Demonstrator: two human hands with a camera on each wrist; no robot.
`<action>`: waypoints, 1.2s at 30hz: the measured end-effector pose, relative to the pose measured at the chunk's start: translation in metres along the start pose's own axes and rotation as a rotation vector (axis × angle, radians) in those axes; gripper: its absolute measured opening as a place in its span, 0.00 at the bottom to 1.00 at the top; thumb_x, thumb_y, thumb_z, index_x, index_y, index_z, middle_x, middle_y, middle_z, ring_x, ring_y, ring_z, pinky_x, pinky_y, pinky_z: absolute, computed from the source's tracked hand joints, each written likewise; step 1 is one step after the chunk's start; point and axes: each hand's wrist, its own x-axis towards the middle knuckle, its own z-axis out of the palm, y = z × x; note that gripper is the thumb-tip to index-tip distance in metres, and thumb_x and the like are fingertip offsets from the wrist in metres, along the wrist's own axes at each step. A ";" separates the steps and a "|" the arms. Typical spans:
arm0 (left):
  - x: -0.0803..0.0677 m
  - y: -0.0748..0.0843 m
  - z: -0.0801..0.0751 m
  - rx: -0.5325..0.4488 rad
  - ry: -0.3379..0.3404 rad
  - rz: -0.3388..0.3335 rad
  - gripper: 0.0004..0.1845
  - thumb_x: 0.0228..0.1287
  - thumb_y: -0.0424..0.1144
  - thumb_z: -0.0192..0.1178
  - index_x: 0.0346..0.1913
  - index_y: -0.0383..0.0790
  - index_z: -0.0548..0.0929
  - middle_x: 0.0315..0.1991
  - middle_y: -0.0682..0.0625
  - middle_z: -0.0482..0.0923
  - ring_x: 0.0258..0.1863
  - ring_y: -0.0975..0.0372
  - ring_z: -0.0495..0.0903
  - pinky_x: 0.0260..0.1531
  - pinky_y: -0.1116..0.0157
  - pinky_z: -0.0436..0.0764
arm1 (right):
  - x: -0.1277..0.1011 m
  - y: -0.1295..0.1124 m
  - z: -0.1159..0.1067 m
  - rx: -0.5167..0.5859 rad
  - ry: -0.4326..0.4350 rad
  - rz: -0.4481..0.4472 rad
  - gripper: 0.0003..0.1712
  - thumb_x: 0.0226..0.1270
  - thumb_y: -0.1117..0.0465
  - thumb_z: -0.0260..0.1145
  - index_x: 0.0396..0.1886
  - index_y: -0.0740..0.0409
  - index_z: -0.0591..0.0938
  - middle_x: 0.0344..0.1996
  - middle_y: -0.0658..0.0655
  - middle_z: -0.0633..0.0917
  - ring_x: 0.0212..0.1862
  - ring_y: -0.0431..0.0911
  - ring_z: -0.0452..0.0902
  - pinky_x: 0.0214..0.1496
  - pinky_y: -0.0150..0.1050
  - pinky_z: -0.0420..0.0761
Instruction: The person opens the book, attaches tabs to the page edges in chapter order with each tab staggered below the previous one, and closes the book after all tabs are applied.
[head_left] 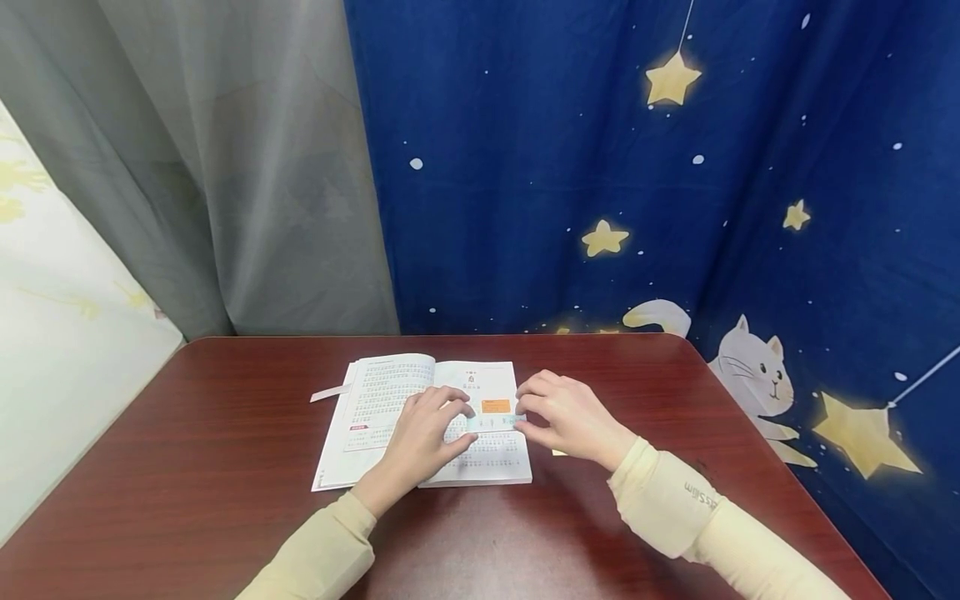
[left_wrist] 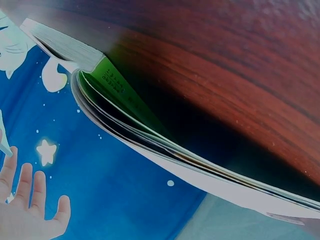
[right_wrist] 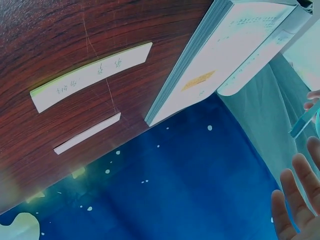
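Observation:
An open book (head_left: 397, 392) with printed pages lies on the table. Over its right-hand page, a narrow pale-blue paper strip (head_left: 491, 423) with a few written marks stretches between both hands. My left hand (head_left: 429, 429) pinches the strip's left end between thumb and fingers. At the right end, my right hand (head_left: 573, 417) pinches it the same way, beside the book's right edge. An orange sticky note (head_left: 496, 406) is on the page just above the strip. In the right wrist view, part of the teal strip (right_wrist: 301, 122) shows at the right edge.
Right of the book lie a white strip with handwriting (right_wrist: 92, 76) and a narrower blank strip (right_wrist: 87, 133). A pale ribbon-like tab (head_left: 328, 393) sticks out from the book's left side. The dark red table (head_left: 225, 467) ends before grey and blue star-patterned curtains (head_left: 510, 208).

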 end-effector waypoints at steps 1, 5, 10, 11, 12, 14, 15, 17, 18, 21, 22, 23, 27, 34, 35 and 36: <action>0.000 0.000 0.000 0.001 0.000 -0.001 0.11 0.44 0.43 0.66 0.31 0.46 0.79 0.41 0.53 0.74 0.43 0.59 0.70 0.43 0.55 0.65 | 0.000 0.000 0.000 -0.001 0.003 -0.002 0.07 0.50 0.54 0.66 0.27 0.51 0.81 0.33 0.49 0.78 0.38 0.41 0.71 0.35 0.33 0.74; -0.001 0.000 0.001 0.004 0.000 -0.006 0.10 0.44 0.44 0.66 0.31 0.46 0.79 0.41 0.53 0.74 0.43 0.59 0.70 0.43 0.55 0.65 | 0.000 -0.002 0.001 -0.002 0.008 -0.009 0.05 0.49 0.56 0.66 0.25 0.50 0.80 0.32 0.48 0.77 0.37 0.41 0.70 0.35 0.32 0.73; -0.002 -0.001 0.003 0.006 0.006 -0.011 0.10 0.43 0.44 0.66 0.29 0.45 0.79 0.41 0.53 0.74 0.42 0.59 0.70 0.42 0.55 0.65 | 0.001 -0.005 0.001 0.000 0.020 -0.018 0.03 0.49 0.58 0.65 0.23 0.50 0.79 0.31 0.47 0.76 0.36 0.40 0.70 0.34 0.31 0.73; -0.002 -0.001 0.003 0.006 0.007 -0.011 0.10 0.43 0.44 0.66 0.29 0.45 0.79 0.41 0.53 0.74 0.42 0.59 0.70 0.42 0.55 0.65 | 0.001 -0.006 0.001 0.001 0.026 -0.026 0.03 0.49 0.58 0.65 0.23 0.50 0.79 0.31 0.48 0.75 0.36 0.40 0.70 0.34 0.31 0.73; -0.002 -0.001 0.003 0.007 0.008 -0.011 0.10 0.43 0.44 0.66 0.29 0.45 0.79 0.41 0.53 0.74 0.42 0.59 0.70 0.42 0.55 0.65 | 0.002 -0.006 0.001 0.002 0.031 -0.036 0.03 0.49 0.59 0.65 0.23 0.50 0.79 0.31 0.48 0.75 0.36 0.41 0.70 0.34 0.32 0.73; -0.001 -0.001 0.004 0.008 0.012 -0.011 0.10 0.42 0.44 0.66 0.29 0.44 0.79 0.41 0.53 0.74 0.41 0.59 0.70 0.42 0.54 0.66 | 0.003 -0.008 0.001 0.006 0.042 -0.058 0.02 0.49 0.60 0.65 0.22 0.51 0.78 0.32 0.48 0.75 0.37 0.41 0.70 0.34 0.32 0.73; -0.001 -0.001 0.004 0.007 0.014 -0.011 0.10 0.42 0.44 0.66 0.28 0.44 0.79 0.41 0.53 0.74 0.41 0.59 0.70 0.42 0.54 0.66 | 0.004 -0.009 0.000 0.009 0.047 -0.070 0.02 0.49 0.61 0.65 0.22 0.52 0.78 0.32 0.49 0.75 0.37 0.41 0.70 0.34 0.32 0.72; -0.001 -0.001 0.004 0.004 0.019 -0.011 0.10 0.41 0.44 0.66 0.28 0.45 0.79 0.40 0.53 0.74 0.41 0.59 0.71 0.41 0.54 0.66 | 0.005 -0.011 -0.001 0.008 0.055 -0.095 0.02 0.48 0.62 0.65 0.22 0.53 0.79 0.32 0.50 0.75 0.37 0.42 0.70 0.35 0.33 0.72; -0.001 -0.001 0.004 0.001 0.023 -0.011 0.10 0.41 0.44 0.66 0.28 0.45 0.79 0.40 0.53 0.74 0.40 0.59 0.71 0.41 0.54 0.66 | 0.006 -0.012 -0.001 0.001 0.061 -0.110 0.02 0.48 0.62 0.65 0.22 0.54 0.79 0.32 0.50 0.75 0.37 0.43 0.70 0.35 0.33 0.72; 0.000 -0.001 0.006 -0.008 0.031 -0.012 0.11 0.39 0.44 0.67 0.27 0.46 0.79 0.40 0.53 0.74 0.39 0.59 0.71 0.39 0.54 0.66 | 0.008 -0.016 -0.003 -0.031 0.074 -0.156 0.02 0.47 0.63 0.65 0.23 0.55 0.80 0.31 0.51 0.75 0.37 0.43 0.70 0.33 0.33 0.72; 0.000 -0.001 0.006 -0.011 0.032 -0.013 0.11 0.39 0.45 0.67 0.27 0.46 0.79 0.40 0.53 0.74 0.39 0.59 0.71 0.39 0.55 0.66 | 0.008 -0.018 -0.004 -0.044 0.079 -0.173 0.02 0.46 0.64 0.65 0.23 0.56 0.80 0.31 0.51 0.75 0.36 0.43 0.71 0.32 0.33 0.73; 0.000 -0.001 0.006 -0.013 0.031 -0.016 0.11 0.39 0.45 0.67 0.27 0.46 0.79 0.40 0.53 0.74 0.39 0.59 0.71 0.39 0.55 0.66 | 0.008 -0.019 -0.004 -0.057 0.080 -0.187 0.01 0.47 0.64 0.64 0.23 0.56 0.80 0.31 0.51 0.75 0.36 0.44 0.70 0.31 0.34 0.72; 0.001 0.000 0.006 -0.018 0.017 -0.039 0.11 0.39 0.45 0.68 0.27 0.46 0.80 0.40 0.53 0.74 0.39 0.59 0.71 0.39 0.55 0.66 | 0.008 -0.022 -0.003 -0.083 0.085 -0.220 0.01 0.46 0.64 0.65 0.21 0.54 0.80 0.32 0.50 0.75 0.37 0.43 0.70 0.29 0.34 0.72; 0.002 0.001 0.008 -0.007 0.032 -0.036 0.11 0.38 0.44 0.68 0.27 0.46 0.79 0.39 0.53 0.74 0.39 0.59 0.71 0.41 0.53 0.66 | 0.008 -0.025 -0.003 -0.083 0.090 -0.237 0.02 0.45 0.63 0.65 0.22 0.54 0.80 0.33 0.50 0.75 0.37 0.43 0.70 0.29 0.33 0.71; 0.002 0.000 0.009 -0.006 0.042 -0.028 0.11 0.38 0.44 0.67 0.26 0.46 0.79 0.39 0.53 0.74 0.39 0.59 0.71 0.41 0.52 0.66 | 0.008 -0.026 -0.003 -0.077 0.092 -0.232 0.02 0.45 0.63 0.65 0.22 0.53 0.80 0.33 0.49 0.75 0.37 0.43 0.70 0.29 0.33 0.71; 0.002 0.000 0.009 -0.007 0.050 -0.022 0.11 0.37 0.44 0.67 0.26 0.46 0.79 0.39 0.53 0.74 0.39 0.59 0.71 0.41 0.52 0.65 | 0.008 -0.026 -0.003 -0.070 0.097 -0.226 0.02 0.45 0.63 0.65 0.22 0.53 0.80 0.33 0.49 0.75 0.37 0.43 0.70 0.29 0.33 0.71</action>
